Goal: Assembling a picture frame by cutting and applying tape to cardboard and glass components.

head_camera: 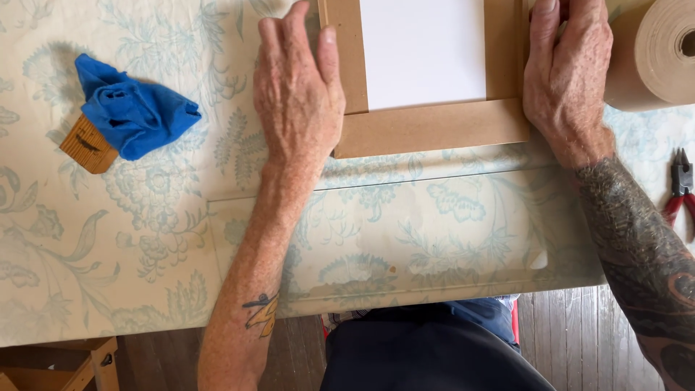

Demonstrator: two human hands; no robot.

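left hand (298, 98) lying flat, fingers together, against left edge of one brown frame (431, 127) | right hand (566, 81) pressing flat on right edge | frame sitting top centre on floral tablecloth (145, 239), top cut off | one glass sheet (405, 239) just below | one blue cloth (134, 108), one wooden block (88, 146), one paper roll (655, 54), one pliers (680, 190) partly cut off

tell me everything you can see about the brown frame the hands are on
The flat brown frame, which looks like fibreboard or card, lies face down on the pale floral-patterned table cover, its top cut off by the picture's edge. Wide plain bars surround a white rectangular panel. The left hand rests flat against its left bar, the right hand presses its right bar near the lower corner. A clear glass sheet lies just below it; whether they touch is unclear.
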